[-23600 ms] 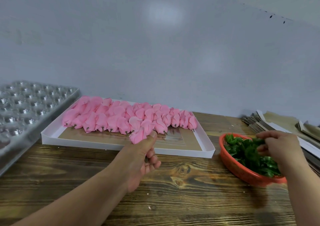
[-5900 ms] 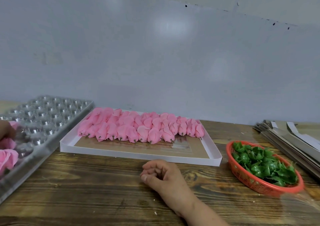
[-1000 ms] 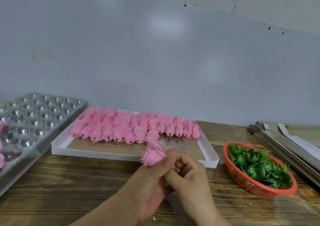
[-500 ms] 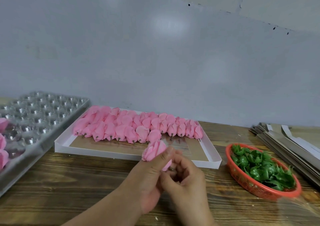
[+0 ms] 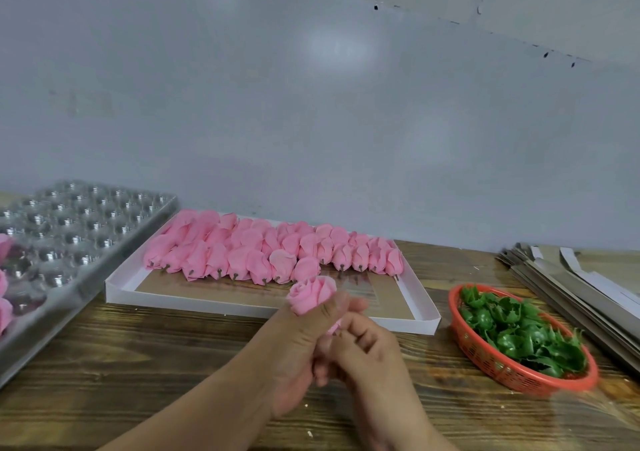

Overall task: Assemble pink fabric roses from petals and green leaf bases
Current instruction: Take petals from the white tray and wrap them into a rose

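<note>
Poking up from left hand grip: pink rose, right hand pinching underneath.

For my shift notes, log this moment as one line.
step: fitting base | left hand: holds pink rose | right hand: working under rose, contents hidden | leaf bases: in red basket

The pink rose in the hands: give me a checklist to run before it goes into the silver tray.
1. Rose held in left hand: ok.
2. Right hand working at the rose's base: ok.
3. Green leaf base seated on the rose: cannot tell, hidden by fingers.
4. Free cups in silver tray: ok.
5. Leaf bases left in red basket: ok.
6. More buds waiting in white tray: ok.
</note>
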A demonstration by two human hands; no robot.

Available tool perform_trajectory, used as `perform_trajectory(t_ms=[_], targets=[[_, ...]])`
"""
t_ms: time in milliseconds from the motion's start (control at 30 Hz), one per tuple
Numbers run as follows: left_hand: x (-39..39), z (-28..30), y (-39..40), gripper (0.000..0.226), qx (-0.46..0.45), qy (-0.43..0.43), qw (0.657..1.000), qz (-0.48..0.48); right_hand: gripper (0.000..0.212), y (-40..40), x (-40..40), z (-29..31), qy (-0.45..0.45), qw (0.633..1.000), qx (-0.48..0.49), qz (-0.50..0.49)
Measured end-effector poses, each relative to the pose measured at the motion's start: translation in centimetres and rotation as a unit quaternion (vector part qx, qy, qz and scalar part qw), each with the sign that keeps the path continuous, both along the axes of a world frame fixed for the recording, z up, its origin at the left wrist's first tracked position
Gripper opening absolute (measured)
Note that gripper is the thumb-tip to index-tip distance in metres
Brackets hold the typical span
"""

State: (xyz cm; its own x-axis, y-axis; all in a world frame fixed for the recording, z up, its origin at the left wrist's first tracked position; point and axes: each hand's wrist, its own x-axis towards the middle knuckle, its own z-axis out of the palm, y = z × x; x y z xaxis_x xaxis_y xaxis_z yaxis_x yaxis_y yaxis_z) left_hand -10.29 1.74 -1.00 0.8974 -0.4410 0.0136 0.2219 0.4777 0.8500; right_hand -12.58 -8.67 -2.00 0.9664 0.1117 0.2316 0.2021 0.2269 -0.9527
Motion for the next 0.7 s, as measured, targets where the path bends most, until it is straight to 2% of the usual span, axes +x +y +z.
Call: perform_trajectory(t_ms=[67,133,167,300,433,533,633,700], targets=[[-0.2,0.1,-0.3,0.062,-0.023,0.004,1.000,0.014,0.021,0.1,0.1,-0.3,-0.039,0.997,-0.028,-0.056],[-0.4,0.0,-0.7,0.078,-0.028,-0.001,0.999,0.033,0.019,0.0,0.2,-0.2,-0.056,0.993,-0.051,-0.091],[-0.5,0.1,-0.7,0.079,-0.020,-0.007,0.999,0.036,0.017,-0.1,0.1,-0.1,-0.056,0.993,-0.057,-0.089],[-0.4,0.2,0.1,0.055,0.041,-0.025,0.999,-0.013,0.019,-0.3,0.0,0.4,0.021,1.000,0.002,0.017],[-0.3,0.1,0.5,0.044,0.036,-0.022,0.998,-0.045,0.021,-0.4,0.1,0.4,0.068,0.992,0.067,0.081],[-0.1,0.0,0.1,0.052,0.026,-0.008,1.000,0.002,0.018,0.0,0.0,0.0,0.010,1.000,0.011,0.019],[-0.2,-0.1,-0.4,0.066,-0.011,0.016,1.000,0.023,0.028,0.2,0.2,-0.5,-0.039,0.997,-0.041,-0.058],[-0.4,0.0,-0.5,0.054,-0.020,0.013,0.999,0.025,0.026,0.0,0.3,-0.4,-0.046,0.995,-0.056,-0.068]])
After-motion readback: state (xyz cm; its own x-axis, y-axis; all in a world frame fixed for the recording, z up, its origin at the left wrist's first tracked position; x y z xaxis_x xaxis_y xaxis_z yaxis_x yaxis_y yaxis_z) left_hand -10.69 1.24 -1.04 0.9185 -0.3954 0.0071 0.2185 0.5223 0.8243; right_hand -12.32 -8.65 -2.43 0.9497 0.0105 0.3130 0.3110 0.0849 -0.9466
